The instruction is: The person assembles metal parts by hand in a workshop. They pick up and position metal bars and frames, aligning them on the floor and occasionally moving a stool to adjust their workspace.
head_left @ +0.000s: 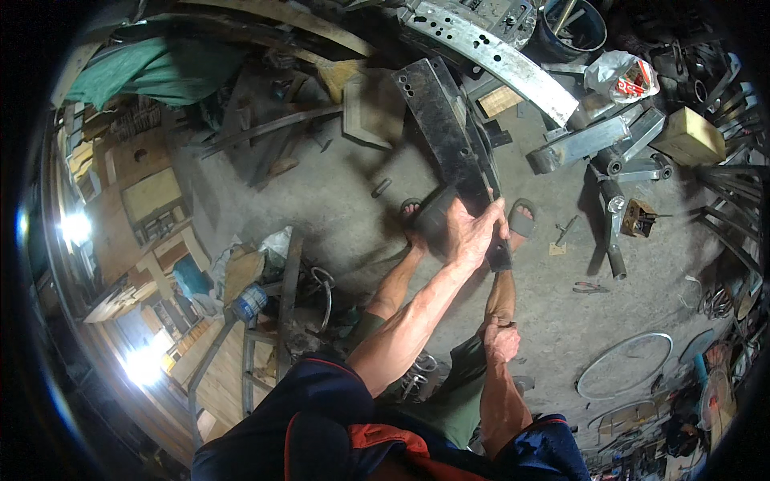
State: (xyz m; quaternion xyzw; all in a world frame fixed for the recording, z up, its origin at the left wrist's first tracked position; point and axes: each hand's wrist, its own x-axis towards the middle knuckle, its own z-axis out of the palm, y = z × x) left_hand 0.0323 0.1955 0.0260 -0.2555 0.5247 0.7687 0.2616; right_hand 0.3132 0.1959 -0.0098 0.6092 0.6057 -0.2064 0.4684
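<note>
A long black metal beam (445, 128) with round holes at its far end slants up from the floor between my feet. My left hand (473, 228) is wrapped round its near part, thumb on top. Lower down, close to my right knee, my right hand (501, 343) is closed in a fist. Something small and dark shows at its upper edge, too little to name. Beneath the beam, my sandalled feet stand apart on the concrete floor (353, 188).
A curved silver bar (497, 60) with holes lies beyond the beam, near a dark bucket (593, 44) and a plastic bag (601, 76). To the right are metal arms (581, 144), a yellowish block (690, 136), pliers (591, 287) and a hoop (579, 383). Wooden boards (152, 196) crowd the left.
</note>
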